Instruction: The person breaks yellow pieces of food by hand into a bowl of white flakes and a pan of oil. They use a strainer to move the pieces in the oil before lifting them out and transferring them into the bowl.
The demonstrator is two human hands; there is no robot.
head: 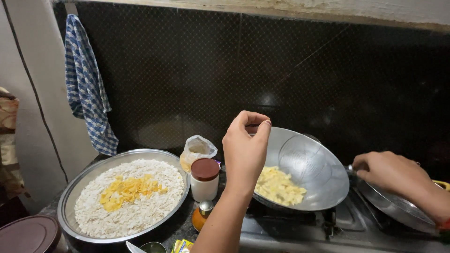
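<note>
A steel wok [323, 173] sits tilted on the stove burner [328, 220], with pale yellow flakes [279, 186] piled in its lower left side. My left hand [246, 152] grips the wok's raised near rim, thumb and fingers pinched over the edge. My right hand [389, 172] reaches in from the right. Its curled fingers close on the small handle at the wok's right edge, above a steel plate [398, 208].
A wide steel tray [75, 187] of white flattened rice topped with yellow flakes stands at left. Between tray and wok are a white jar with a brown lid [205, 179], a plastic bag [197, 150] and an orange spice bottle [202, 214]. A checked cloth [86, 89] hangs on the wall.
</note>
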